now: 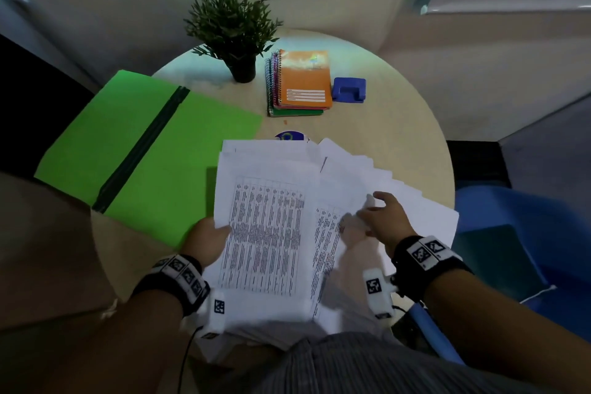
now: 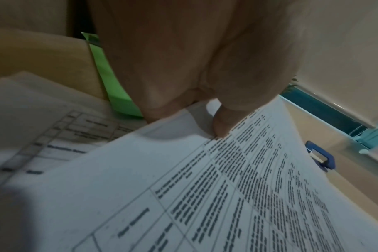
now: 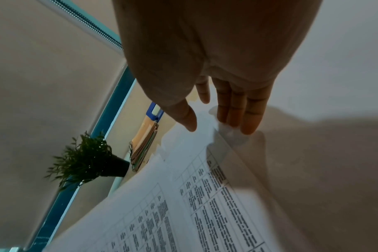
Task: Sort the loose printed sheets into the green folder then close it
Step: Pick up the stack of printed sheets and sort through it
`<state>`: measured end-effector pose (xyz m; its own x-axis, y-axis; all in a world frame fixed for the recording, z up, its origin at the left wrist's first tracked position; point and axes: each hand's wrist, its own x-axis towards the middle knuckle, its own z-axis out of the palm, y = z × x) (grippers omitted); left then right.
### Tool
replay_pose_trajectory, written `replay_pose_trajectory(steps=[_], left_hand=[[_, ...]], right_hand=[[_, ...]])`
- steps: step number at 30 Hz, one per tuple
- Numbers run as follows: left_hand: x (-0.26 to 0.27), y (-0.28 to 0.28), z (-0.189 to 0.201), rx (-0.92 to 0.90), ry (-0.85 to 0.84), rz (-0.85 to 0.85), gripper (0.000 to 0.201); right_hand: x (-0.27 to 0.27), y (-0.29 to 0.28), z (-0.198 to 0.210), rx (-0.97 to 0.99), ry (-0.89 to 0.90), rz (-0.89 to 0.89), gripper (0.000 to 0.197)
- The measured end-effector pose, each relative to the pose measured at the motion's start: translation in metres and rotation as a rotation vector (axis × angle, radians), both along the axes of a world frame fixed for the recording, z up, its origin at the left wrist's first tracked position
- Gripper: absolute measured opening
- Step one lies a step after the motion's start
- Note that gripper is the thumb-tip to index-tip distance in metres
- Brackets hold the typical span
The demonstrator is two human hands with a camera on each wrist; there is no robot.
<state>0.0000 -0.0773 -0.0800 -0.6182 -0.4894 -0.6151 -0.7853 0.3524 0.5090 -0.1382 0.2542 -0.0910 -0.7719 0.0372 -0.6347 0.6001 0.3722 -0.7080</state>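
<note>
The green folder (image 1: pixel 150 150) lies open on the round table's left side, its dark spine running diagonally. A stack of printed sheets (image 1: pixel 268 233) with tables of text is lifted over the near edge. My left hand (image 1: pixel 209 241) grips its left edge, thumb (image 2: pixel 221 124) on top of the top sheet (image 2: pixel 205 196). More white sheets (image 1: pixel 377 179) lie fanned out to the right. My right hand (image 1: pixel 382 214) rests flat on them with straight fingers (image 3: pixel 237 110), beside a printed sheet (image 3: pixel 183 213).
A potted plant (image 1: pixel 235 32) stands at the back of the table (image 1: pixel 399 125). To its right lie a stack of spiral notebooks (image 1: pixel 300 81) and a blue hole punch (image 1: pixel 348 90). A blue chair (image 1: pixel 511 233) stands at the right. A small blue disc (image 1: pixel 287 136) peeks out behind the sheets.
</note>
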Motion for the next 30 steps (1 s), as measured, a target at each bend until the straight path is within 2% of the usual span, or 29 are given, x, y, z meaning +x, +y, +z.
replay_pose_trajectory(steps=[3, 4, 7, 10, 13, 15, 19, 24, 27, 30], left_hand=[[-0.005, 0.013, 0.015, -0.025, 0.019, -0.148, 0.010], [-0.005, 0.014, 0.019, -0.013, 0.017, -0.195, 0.008], [-0.004, 0.014, 0.019, -0.024, -0.013, -0.288, 0.019], [-0.001, 0.020, 0.021, -0.056, -0.036, -0.308, 0.022], [0.002, 0.028, 0.017, -0.091, 0.007, -0.329, 0.034], [0.004, 0.030, 0.015, -0.100, 0.016, -0.308, 0.033], [0.004, 0.033, 0.012, -0.049, 0.082, -0.220, 0.019], [0.006, 0.040, 0.022, 0.096, 0.165, -0.174, 0.018], [0.005, 0.042, 0.029, 0.167, 0.245, -0.123, 0.028], [-0.003, 0.044, 0.039, 0.212, 0.306, -0.108, 0.020]], right_hand=[[-0.003, -0.009, 0.002, 0.028, 0.005, 0.073, 0.071], [-0.005, -0.012, 0.003, 0.061, 0.036, 0.101, 0.071], [-0.010, -0.020, 0.003, 0.172, 0.158, 0.192, 0.062], [-0.014, -0.024, 0.000, 0.157, 0.116, 0.220, 0.065], [-0.014, -0.023, -0.003, -0.033, -0.007, 0.065, 0.074], [-0.008, -0.023, -0.007, -0.142, -0.033, -0.088, 0.075], [0.018, -0.024, -0.010, -0.232, -0.027, -0.215, 0.059], [0.039, -0.028, 0.007, -0.275, -0.038, -0.054, 0.025], [0.026, -0.026, 0.024, -0.364, 0.070, -0.057, 0.039], [0.006, -0.022, 0.051, -0.467, 0.161, -0.045, 0.058]])
